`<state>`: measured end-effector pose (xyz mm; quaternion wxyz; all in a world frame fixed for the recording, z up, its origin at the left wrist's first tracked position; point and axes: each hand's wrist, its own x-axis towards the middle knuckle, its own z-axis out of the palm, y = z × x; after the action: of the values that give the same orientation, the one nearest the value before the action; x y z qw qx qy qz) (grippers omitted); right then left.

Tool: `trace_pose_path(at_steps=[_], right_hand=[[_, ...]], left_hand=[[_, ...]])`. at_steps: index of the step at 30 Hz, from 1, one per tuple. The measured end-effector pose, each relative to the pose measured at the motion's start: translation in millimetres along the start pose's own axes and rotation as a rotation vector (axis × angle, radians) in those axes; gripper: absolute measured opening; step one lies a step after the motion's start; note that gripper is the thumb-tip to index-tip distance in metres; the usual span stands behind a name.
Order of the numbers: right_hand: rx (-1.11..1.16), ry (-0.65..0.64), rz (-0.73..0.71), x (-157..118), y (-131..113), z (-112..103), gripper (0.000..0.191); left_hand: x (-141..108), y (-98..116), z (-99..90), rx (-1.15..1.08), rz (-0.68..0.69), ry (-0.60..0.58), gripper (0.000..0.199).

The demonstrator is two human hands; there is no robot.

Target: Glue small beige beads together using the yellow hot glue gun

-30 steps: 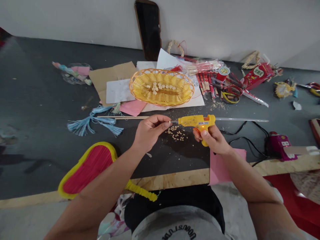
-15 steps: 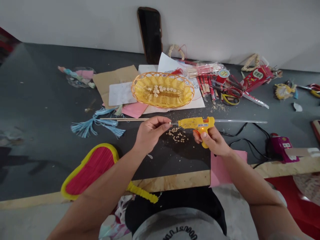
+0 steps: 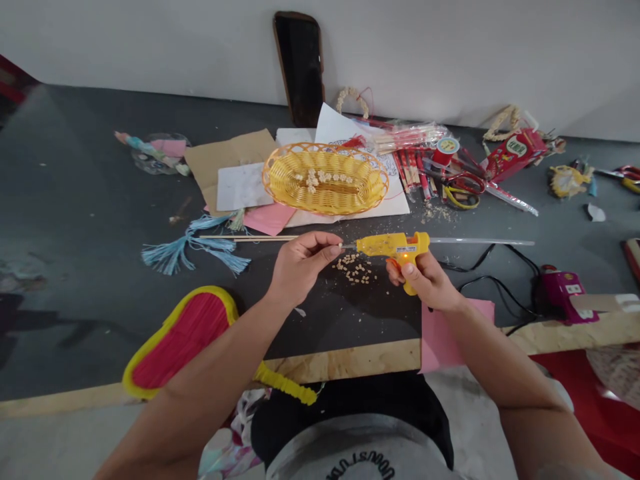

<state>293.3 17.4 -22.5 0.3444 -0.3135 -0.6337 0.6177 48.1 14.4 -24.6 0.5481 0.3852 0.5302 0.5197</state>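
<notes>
My right hand (image 3: 423, 277) is wrapped round the handle of a yellow glue gun (image 3: 383, 245), its small orange light lit and a clear glue stick (image 3: 480, 242) poking out of the back. The nozzle points left at my left hand (image 3: 307, 263), whose thumb and forefinger pinch a tiny pale wooden piece (image 3: 341, 245). Nozzle tip and piece are very close; whether they touch I cannot tell. Beneath them, several small pale wooden bits (image 3: 355, 270) lie scattered on the dark table (image 3: 100, 213).
Behind my hands stands a yellow woven basket (image 3: 280, 190) with little pale clusters inside. A phone (image 3: 300, 67) leans on the wall. Scissors (image 3: 465, 190) and thread (image 3: 445, 152) lie right of the basket, a blue tassel (image 3: 183, 250) left. A red-and-yellow paddle shape (image 3: 185, 340) overlaps the front edge.
</notes>
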Motion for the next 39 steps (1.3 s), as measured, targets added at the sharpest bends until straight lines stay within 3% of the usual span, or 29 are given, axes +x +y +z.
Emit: trace_pose_path(at_steps=[10, 17, 21, 26, 31, 36, 39], right_hand=[[0.009, 0.024, -0.010, 2.2, -0.4, 0.4, 0.032], [0.126, 0.100, 0.076, 3.6, -2.5, 1.4, 0.037], [0.240, 0.175, 0.170, 3.1, -4.3, -0.9, 0.039], [0.292, 0.365, 0.266, 4.3, -12.7, -15.9, 0.041], [0.161, 0.476, 0.369, 1.8, -23.9, -44.4, 0.045], [-0.023, 0.511, 0.475, -6.4, -22.5, -75.3, 0.050], [-0.455, 0.485, 0.494, -12.7, -26.0, -90.5, 0.040]], left_hand=[[-0.5, 0.4, 0.9, -0.006, 0.018, -0.012, 0.023], [0.6, -1.6, -0.5, 0.022, 0.049, 0.020, 0.024], [2.5, -2.8, -2.0, 0.023, 0.075, 0.054, 0.024], [4.5, 0.0, -1.7, 0.021, 0.076, 0.080, 0.026], [4.3, 4.0, 0.3, 0.025, 0.097, 0.083, 0.024], [4.8, 4.5, 1.4, 0.051, 0.102, 0.076, 0.024], [5.7, 4.9, 1.3, 0.068, 0.116, 0.083, 0.023]])
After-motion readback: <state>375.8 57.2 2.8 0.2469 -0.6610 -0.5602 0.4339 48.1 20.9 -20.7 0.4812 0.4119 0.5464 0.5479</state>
